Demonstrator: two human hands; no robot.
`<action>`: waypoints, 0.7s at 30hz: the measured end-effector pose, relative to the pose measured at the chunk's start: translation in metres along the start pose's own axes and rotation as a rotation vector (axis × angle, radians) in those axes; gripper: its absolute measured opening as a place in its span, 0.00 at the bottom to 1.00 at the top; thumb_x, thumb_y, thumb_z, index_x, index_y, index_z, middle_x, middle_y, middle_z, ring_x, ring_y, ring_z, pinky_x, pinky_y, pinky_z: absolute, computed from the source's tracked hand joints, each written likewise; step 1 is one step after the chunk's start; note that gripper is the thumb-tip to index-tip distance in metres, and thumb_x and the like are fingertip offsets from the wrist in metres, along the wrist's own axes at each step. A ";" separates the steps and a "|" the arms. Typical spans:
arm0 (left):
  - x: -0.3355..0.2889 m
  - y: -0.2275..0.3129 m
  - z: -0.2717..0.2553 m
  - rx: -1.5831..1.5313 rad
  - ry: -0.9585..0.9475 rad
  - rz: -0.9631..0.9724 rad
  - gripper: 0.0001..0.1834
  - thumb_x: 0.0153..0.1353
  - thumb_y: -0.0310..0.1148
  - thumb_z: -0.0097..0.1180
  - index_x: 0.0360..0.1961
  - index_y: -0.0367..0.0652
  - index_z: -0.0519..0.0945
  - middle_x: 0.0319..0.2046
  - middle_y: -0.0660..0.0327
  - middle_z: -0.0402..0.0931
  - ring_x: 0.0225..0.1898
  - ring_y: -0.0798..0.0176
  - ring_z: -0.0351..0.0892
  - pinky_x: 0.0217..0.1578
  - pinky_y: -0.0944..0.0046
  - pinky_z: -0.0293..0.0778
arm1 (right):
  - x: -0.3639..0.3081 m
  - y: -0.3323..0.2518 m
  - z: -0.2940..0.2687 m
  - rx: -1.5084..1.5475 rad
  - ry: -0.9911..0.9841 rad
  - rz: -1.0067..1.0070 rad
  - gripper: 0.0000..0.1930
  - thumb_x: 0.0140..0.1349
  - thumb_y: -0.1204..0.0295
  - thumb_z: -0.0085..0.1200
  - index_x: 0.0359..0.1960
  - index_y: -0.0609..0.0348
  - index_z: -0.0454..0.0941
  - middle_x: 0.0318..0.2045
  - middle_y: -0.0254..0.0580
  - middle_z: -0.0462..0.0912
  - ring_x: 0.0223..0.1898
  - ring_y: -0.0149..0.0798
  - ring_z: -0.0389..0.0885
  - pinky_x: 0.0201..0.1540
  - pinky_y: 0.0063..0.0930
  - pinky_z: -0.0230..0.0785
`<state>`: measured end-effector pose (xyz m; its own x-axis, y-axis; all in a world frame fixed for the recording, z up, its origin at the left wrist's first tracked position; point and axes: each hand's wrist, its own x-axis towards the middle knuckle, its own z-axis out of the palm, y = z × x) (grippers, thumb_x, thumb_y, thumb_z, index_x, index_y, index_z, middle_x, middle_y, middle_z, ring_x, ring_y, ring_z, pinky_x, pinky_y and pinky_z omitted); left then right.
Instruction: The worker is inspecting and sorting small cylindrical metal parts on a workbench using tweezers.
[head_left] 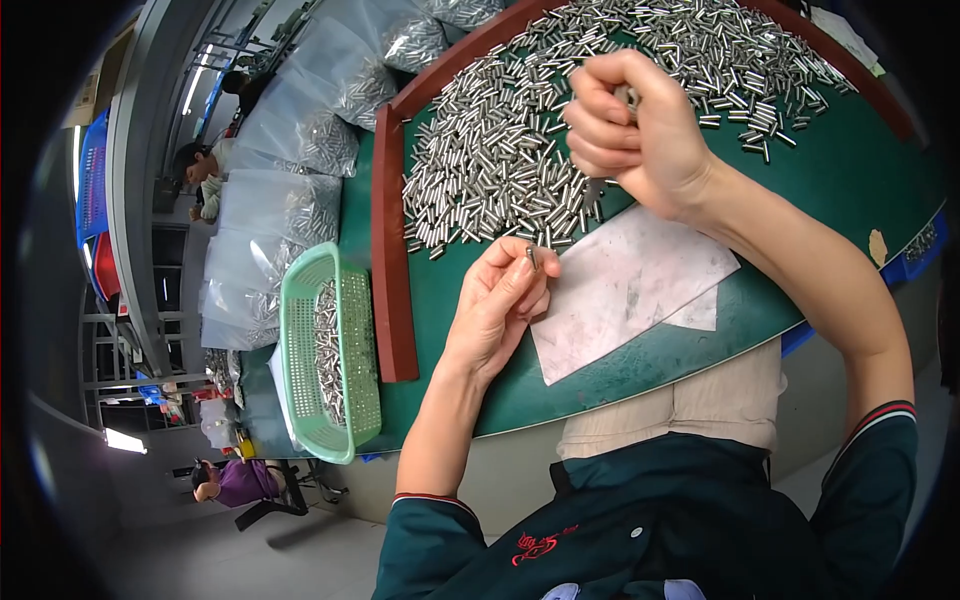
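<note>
A large pile of short shiny metal pins point(490, 165) is spread over the green tabletop in front of me. My left hand point(500, 305), at the near edge of the pile, pinches one metal pin point(530, 256) between thumb and fingers. Above the right part of the pile, my right hand point(645, 135) is raised with its fingers curled closed. A greyish bit shows between its thumb and forefinger, too small to name. Under and between the hands lies a smudged whitish sheet point(625, 290), overlapping another piece of paper point(695, 312).
Reddish-brown wooden rails point(393, 250) border the pile. Left of them stands a pale green plastic basket point(362, 400) containing more pins. Several clear plastic bags point(318, 205) of pins line the table's left side. Other people, one a person in purple point(245, 483), are farther off at left.
</note>
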<state>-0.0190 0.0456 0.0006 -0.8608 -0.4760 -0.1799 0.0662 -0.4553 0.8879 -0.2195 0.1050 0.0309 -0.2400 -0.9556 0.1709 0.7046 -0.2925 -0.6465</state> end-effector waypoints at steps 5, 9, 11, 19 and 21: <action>0.001 -0.002 -0.004 0.038 0.025 -0.049 0.09 0.59 0.27 0.49 0.41 0.39 0.72 0.31 0.60 0.71 0.18 0.77 0.55 0.21 0.78 0.55 | -0.002 0.011 -0.016 -0.056 0.010 0.063 0.17 0.57 0.64 0.33 0.11 0.50 0.52 0.05 0.25 0.50 0.08 0.22 0.43 0.12 0.19 0.37; 0.000 -0.004 -0.003 0.201 0.085 0.013 0.08 0.57 0.24 0.50 0.39 0.38 0.74 0.32 0.62 0.74 0.21 0.79 0.58 0.22 0.78 0.56 | -0.007 0.015 -0.012 -0.097 -0.018 0.040 0.17 0.58 0.65 0.34 0.11 0.51 0.53 0.06 0.26 0.51 0.09 0.21 0.44 0.12 0.19 0.37; 0.001 -0.004 -0.003 0.250 0.073 0.056 0.07 0.55 0.21 0.52 0.36 0.37 0.74 0.34 0.62 0.75 0.24 0.80 0.60 0.26 0.79 0.60 | -0.008 0.016 -0.012 -0.122 -0.028 0.024 0.17 0.58 0.65 0.34 0.11 0.51 0.53 0.06 0.25 0.51 0.09 0.21 0.44 0.12 0.19 0.37; 0.002 -0.005 -0.001 0.289 0.077 0.076 0.07 0.52 0.18 0.53 0.34 0.37 0.74 0.34 0.63 0.74 0.25 0.81 0.60 0.29 0.80 0.61 | -0.009 0.019 -0.011 -0.133 -0.022 0.029 0.17 0.57 0.66 0.33 0.10 0.51 0.53 0.06 0.25 0.51 0.09 0.21 0.44 0.13 0.19 0.37; 0.002 -0.005 -0.001 0.294 0.078 0.076 0.07 0.52 0.18 0.54 0.34 0.37 0.74 0.34 0.63 0.74 0.25 0.81 0.60 0.29 0.80 0.61 | -0.009 0.020 -0.010 -0.135 -0.027 0.026 0.17 0.57 0.66 0.33 0.10 0.51 0.53 0.06 0.25 0.51 0.10 0.21 0.44 0.13 0.19 0.37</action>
<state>-0.0206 0.0462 -0.0051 -0.8170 -0.5619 -0.1298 -0.0292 -0.1845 0.9824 -0.2104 0.1084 0.0090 -0.2035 -0.9639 0.1716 0.6137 -0.2622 -0.7447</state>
